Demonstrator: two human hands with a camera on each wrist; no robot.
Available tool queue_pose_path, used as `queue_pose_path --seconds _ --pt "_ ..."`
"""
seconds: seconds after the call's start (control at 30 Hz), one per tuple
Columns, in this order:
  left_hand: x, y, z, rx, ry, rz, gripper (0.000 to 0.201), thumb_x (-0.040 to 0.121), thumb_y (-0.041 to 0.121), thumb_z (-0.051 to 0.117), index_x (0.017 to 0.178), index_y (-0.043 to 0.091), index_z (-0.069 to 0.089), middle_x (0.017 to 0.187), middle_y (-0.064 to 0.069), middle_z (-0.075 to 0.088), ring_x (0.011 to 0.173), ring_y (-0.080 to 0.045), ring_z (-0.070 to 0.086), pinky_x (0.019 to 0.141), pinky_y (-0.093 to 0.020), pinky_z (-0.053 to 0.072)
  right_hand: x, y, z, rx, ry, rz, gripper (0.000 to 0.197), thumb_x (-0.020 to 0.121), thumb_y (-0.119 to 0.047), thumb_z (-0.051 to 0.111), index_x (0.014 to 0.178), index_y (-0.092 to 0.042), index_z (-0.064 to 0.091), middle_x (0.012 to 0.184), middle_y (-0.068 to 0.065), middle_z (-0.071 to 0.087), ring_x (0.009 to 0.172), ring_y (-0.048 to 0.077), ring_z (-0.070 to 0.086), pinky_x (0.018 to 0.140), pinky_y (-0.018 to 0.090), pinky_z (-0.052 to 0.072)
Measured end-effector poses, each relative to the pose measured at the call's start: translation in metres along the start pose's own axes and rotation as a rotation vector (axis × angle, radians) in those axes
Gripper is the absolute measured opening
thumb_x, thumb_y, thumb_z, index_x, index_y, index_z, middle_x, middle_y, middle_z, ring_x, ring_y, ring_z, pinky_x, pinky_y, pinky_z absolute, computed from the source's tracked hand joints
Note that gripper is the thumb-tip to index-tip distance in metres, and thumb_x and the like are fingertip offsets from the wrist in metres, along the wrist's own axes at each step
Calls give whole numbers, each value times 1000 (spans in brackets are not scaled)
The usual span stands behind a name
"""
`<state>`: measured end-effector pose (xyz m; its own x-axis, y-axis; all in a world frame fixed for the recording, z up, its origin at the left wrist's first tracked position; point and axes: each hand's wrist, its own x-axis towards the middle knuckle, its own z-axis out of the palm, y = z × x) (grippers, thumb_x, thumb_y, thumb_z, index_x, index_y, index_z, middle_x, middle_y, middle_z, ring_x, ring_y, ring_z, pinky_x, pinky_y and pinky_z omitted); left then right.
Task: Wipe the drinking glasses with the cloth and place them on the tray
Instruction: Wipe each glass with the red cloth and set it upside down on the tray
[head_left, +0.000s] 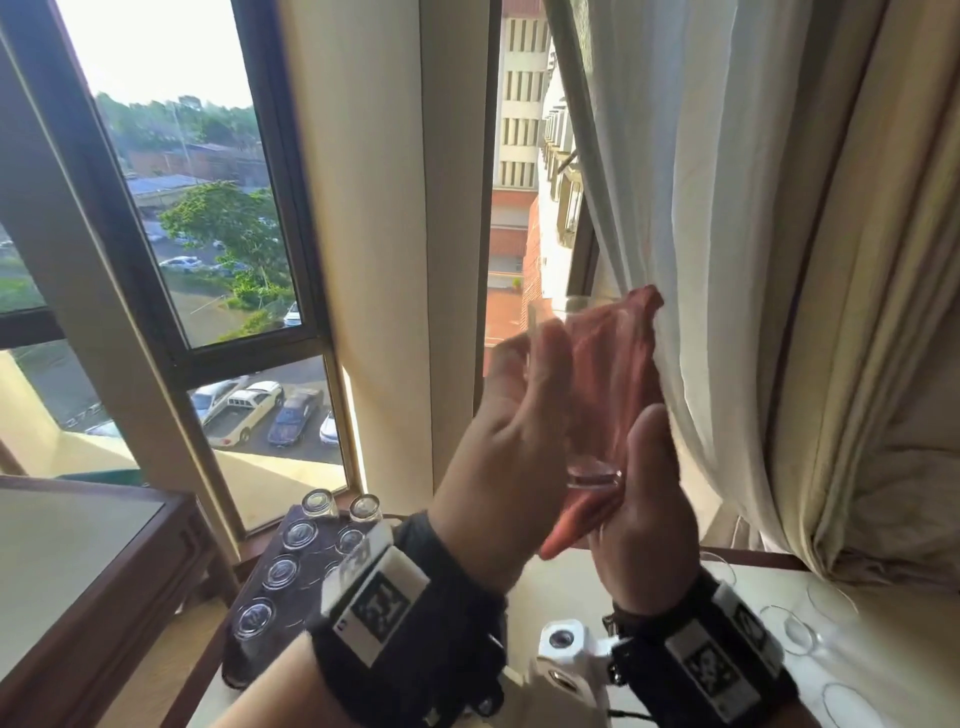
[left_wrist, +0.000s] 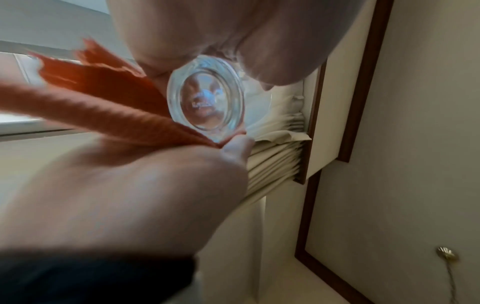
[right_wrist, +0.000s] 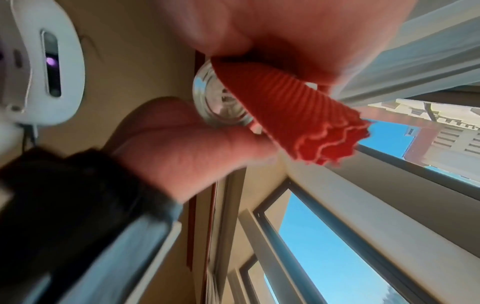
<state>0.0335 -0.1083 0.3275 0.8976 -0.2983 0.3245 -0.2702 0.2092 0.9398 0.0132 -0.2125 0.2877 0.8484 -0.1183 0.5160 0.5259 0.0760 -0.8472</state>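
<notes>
Both hands raised mid-frame in the head view, in front of the white curtain (head_left: 691, 208). Left hand (head_left: 511, 441) has its fingers curled round a clear drinking glass (head_left: 582, 395), holding it up by the side wall; glass is motion-blurred, thick base lower centre, rim up near the window gap. Right hand (head_left: 644, 499) grips the red cloth (head_left: 615, 364) against the glass, thumb up along the right side; cloth covers most of the glass wall, and one end hangs out below the hands. Left wrist view: glass base (left_wrist: 206, 98) seen end-on at frame centre, cloth (left_wrist: 111, 96) fanning off to the left, fingers above and below it. Right wrist view: cloth (right_wrist: 291, 111) pinched under the fingers at top, draped over the base of the glass (right_wrist: 210, 98), scalloped edge hanging free at right. Dark tray (head_left: 291, 587) sits lower left of the head view by the window sill, with glasses on it (head_left: 280, 571) standing in two rows, bases up as far as I can tell. More glasses (head_left: 795, 631) on the pale tabletop (head_left: 561, 587) at lower right, faint outlines only.
</notes>
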Motion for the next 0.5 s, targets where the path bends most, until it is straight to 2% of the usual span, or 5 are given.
queue_pose_path --seconds 0.07,0.17,0.27,0.4,0.5 --pt "-4 -3 5 -16 -17 -28 74 89 67 38 141 16 55 106 13 68 84 2 67 70 -9 54 3 -8 -8 21 29 61 101 70 -95 45 137 -20 57 104 6 74 80 29 73 56 48 56" --pt "3 1 3 6 60 -35 72 102 67 29 142 12 53 99 6 71 88 -8 71 81 -22 60 -8 -5 -8 -21 70 159 87 58 -100 51 91 -23 71 65 8 61 49 20 53 50 29 47" --pt "14 12 -6 -61 149 -87 93 91 87 32 136 8 56 113 -12 73 103 -25 73 98 -56 59 -26 9 3 -95 4 48 83 75 -92 47 115 -23 70 84 -4 67 53 17 47 48 25 46" --pt "13 18 -7 -10 168 -49 86 77 79 72 110 5 43 80 -9 73 72 -21 77 65 -32 63 -24 15 7 -20 -10 138 85 74 -90 51 131 -28 65 93 -8 73 79 23 66 78 59 58" --pt "-4 0 4 78 76 0 79 69 68 84 115 17 44 91 -9 74 75 -22 76 69 -38 64 -3 4 -1 8 30 90 72 83 -82 41 132 -32 59 111 -6 76 90 7 73 72 38 64"
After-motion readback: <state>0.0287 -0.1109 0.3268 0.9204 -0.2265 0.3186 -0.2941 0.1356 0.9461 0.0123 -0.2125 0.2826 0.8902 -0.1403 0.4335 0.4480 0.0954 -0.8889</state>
